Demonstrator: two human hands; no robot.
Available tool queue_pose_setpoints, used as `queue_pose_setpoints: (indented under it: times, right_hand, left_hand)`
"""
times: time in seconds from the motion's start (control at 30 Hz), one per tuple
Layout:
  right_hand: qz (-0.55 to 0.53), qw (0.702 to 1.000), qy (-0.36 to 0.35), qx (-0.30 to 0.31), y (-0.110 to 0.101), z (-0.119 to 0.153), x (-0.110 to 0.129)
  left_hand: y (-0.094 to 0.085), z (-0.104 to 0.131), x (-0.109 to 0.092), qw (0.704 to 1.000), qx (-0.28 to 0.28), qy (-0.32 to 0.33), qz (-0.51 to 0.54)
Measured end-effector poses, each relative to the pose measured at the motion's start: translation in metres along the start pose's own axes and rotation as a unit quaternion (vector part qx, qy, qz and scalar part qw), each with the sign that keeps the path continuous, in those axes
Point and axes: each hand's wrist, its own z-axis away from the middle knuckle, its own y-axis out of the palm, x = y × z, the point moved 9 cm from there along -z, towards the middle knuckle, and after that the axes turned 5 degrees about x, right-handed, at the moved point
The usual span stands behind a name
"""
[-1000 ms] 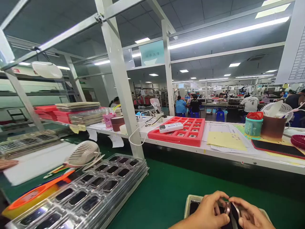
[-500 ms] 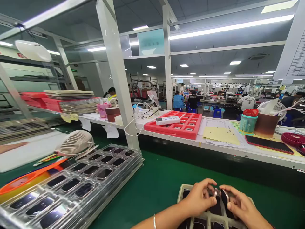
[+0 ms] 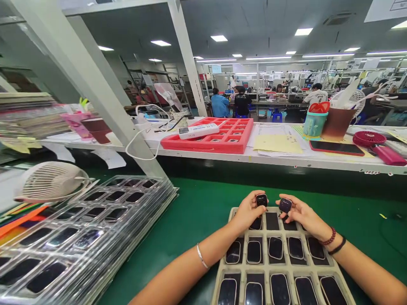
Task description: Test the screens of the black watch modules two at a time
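My left hand (image 3: 248, 215) pinches a small watch body (image 3: 261, 200) with a rounded-square black face, holding it upright by its edges. In my right hand (image 3: 302, 215) is a similar watch body (image 3: 285, 206), its dark face turned towards me. The two pieces are side by side and apart, above the far row of a beige compartment tray (image 3: 280, 269). Rows of dark-faced watch bodies with light metal rims lie in the tray's nearer compartments. My hands partly cover the far row.
To the left, clear plastic trays (image 3: 127, 224) of watch bodies are stacked beside a small white fan (image 3: 52, 182). The raised shelf behind carries a red foam tray (image 3: 206, 144), a phone (image 3: 337, 148) and a dark pink fan (image 3: 369, 139). A slanted white post (image 3: 95, 101) stands at left.
The view has turned right and down, showing more of the beige tray. Both watch bodies now face me and are farther apart; earlier they were edge-on and close together.
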Motion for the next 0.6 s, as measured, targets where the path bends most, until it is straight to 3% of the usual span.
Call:
queue_pose_setpoints:
  times: [0.47, 0.6]
  right_hand:
    - [0.063, 0.998, -0.008, 0.031, 0.011, 0.000, -0.004]
    - [0.196, 0.979, -0.050, 0.023, 0.010, 0.001, 0.011]
  left_hand:
    - [0.007, 0.004, 0.003, 0.995, 0.023, 0.005, -0.094]
    - [0.000, 0.000, -0.002, 0.990, 0.015, 0.005, -0.140]
